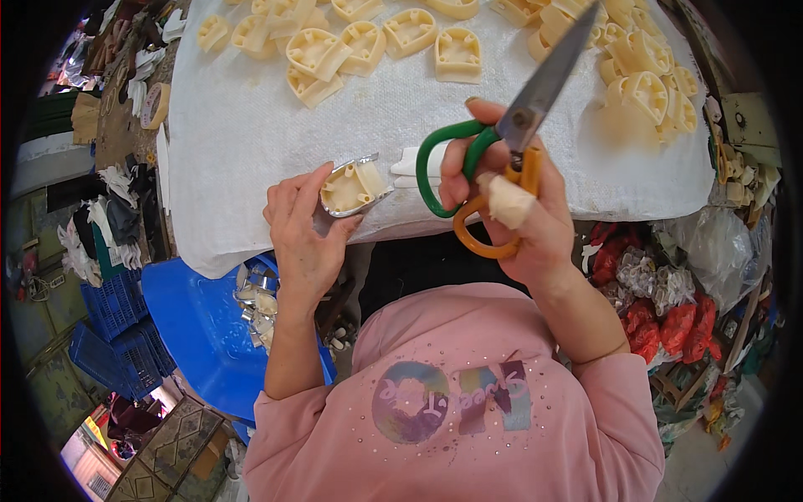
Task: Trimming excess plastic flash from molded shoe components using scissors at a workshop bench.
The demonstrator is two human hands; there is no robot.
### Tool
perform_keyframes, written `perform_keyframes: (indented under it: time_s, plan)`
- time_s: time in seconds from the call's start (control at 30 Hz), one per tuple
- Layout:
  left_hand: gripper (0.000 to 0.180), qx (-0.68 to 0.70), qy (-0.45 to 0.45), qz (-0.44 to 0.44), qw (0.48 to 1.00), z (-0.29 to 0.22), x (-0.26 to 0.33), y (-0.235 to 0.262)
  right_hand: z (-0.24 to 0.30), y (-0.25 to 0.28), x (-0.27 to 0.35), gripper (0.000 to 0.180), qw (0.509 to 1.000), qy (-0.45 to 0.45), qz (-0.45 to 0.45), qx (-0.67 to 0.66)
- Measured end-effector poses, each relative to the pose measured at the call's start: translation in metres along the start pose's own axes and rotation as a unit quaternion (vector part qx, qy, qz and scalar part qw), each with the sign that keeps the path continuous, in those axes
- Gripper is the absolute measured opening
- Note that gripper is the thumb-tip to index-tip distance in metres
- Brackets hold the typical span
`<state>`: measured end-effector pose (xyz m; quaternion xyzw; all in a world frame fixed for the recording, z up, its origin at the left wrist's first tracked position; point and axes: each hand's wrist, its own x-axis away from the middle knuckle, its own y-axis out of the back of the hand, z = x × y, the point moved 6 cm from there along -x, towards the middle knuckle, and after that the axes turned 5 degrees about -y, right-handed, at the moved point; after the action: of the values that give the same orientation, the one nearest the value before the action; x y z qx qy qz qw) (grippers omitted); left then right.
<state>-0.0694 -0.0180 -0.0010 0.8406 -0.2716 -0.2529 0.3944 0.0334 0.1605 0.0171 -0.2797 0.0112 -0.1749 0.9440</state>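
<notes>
My left hand (pixel 303 230) grips a cream plastic heel-shaped piece (pixel 355 186) by its left side, thumb below and fingers above. Shiny silver material wraps the piece's outer edge, and its hollow, ribbed face is turned up at the near part of the white-covered table. To the right, my right hand (pixel 544 217) is closed round a pair of scissors (pixel 535 96) with one green and one orange handle loop. The blades lie together and point up and away to the right. A pale wrap (pixel 508 202) covers one finger. White strips (pixel 416 166) lie between the two hands.
Many loose cream pieces (pixel 410 32) spread over the far side of the white cloth (pixel 251 159). A blue basin (pixel 196 309) holding silver-and-cream bits stands below left. A tape roll (pixel 155 106) sits at the left; red bags (pixel 669 326) lie below right.
</notes>
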Motion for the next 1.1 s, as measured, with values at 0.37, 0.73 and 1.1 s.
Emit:
perform_keyframes:
  time_s: [0.37, 0.73, 1.1]
  plan:
    - [0.056, 0.04, 0.008, -0.002, 0.999, 0.007, -0.003, -0.002, -0.049, -0.022, -0.024, 0.048, 1.0, -0.018, 0.001, -0.004]
    - [0.054, 0.038, 0.0, -0.004, 0.999, 0.008, -0.002, 0.001, -0.042, -0.017, -0.028, 0.042, 0.997, -0.017, 0.073, -0.019]
    - [0.055, 0.044, 0.017, 0.01, 0.999, 0.012, -0.004, 0.0, -0.049, -0.03, -0.068, 0.042, 0.997, 0.047, 0.002, -0.062]
